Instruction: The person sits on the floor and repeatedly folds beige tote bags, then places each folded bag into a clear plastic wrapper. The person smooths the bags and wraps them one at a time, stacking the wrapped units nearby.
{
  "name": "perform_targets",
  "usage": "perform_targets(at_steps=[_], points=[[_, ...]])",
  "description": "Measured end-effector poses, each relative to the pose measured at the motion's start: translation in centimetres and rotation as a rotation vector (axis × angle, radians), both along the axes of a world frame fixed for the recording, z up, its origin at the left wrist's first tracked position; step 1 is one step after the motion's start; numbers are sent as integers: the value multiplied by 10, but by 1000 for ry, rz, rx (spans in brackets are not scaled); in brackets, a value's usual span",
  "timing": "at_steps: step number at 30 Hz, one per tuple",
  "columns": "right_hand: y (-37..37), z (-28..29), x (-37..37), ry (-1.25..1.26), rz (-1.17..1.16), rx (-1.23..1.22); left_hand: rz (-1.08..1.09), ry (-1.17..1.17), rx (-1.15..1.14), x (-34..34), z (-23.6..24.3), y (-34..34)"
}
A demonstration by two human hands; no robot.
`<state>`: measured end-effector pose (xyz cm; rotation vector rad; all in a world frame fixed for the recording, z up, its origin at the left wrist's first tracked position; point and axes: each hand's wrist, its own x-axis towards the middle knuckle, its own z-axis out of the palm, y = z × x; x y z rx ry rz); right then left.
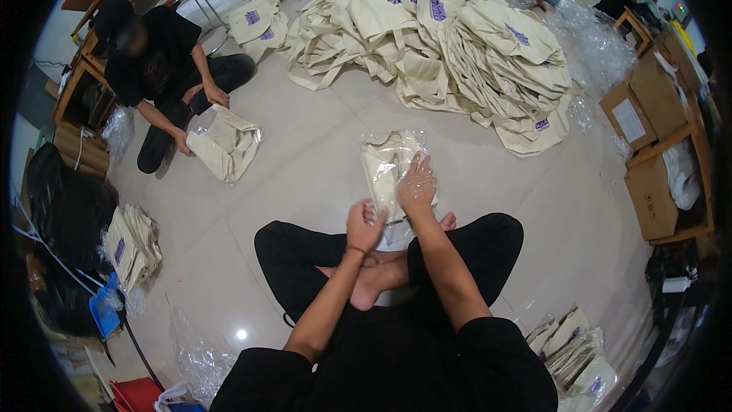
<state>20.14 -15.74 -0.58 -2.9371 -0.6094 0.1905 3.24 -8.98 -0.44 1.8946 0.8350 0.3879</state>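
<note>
Far out to the left of both hands, a stack of cream canvas tote bags (136,248) with purple print lay on the tiled floor (305,183), a blue dustpan (104,311) close by it. Beyond the left hand and off to its left, a co-worker (164,53) in black sat with both hands on a loosely folded cream tote bag (227,149). Crumpled clear film (197,362) lay behind and left of the left hand.

The left hand (367,223) was half curled at the near left edge of a clear plastic sleeve (416,137); it was blurred, so whether its fingers pinched the film could not be told. The folded tote bag (383,175) lay inside that sleeve, directly ahead of the left hand and partly under the right. The right hand (417,183) was spread flat on the sleeve's right side, fingers extended, pressing but gripping nothing.

Well beyond the right hand rose a large heap of cream tote bags (427,46). Behind it to the right lay plastic-wrapped tote bags (576,358), and far to its right were cardboard boxes (648,107).
</note>
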Motion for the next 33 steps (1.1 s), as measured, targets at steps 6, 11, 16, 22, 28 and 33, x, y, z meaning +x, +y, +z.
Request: perform_targets(at_steps=[6, 11, 16, 22, 28, 33], points=[[2, 32, -8, 262, -46, 53, 168, 296, -166, 59, -21, 50], [-4, 29, 0, 286, -62, 156, -1, 323, -246, 61, -25, 52], [-8, 29, -6, 210, 22, 329, 60, 358, -351, 44, -38, 40], [-6, 15, 0, 348, -20, 294, 0, 184, -693, 28, -62, 23], [-4, -17, -11, 52, 8, 96, -130, 210, -998, 20, -47, 16], [-11, 11, -3, 121, 0, 96, 235, 109, -587, 56, -34, 48]])
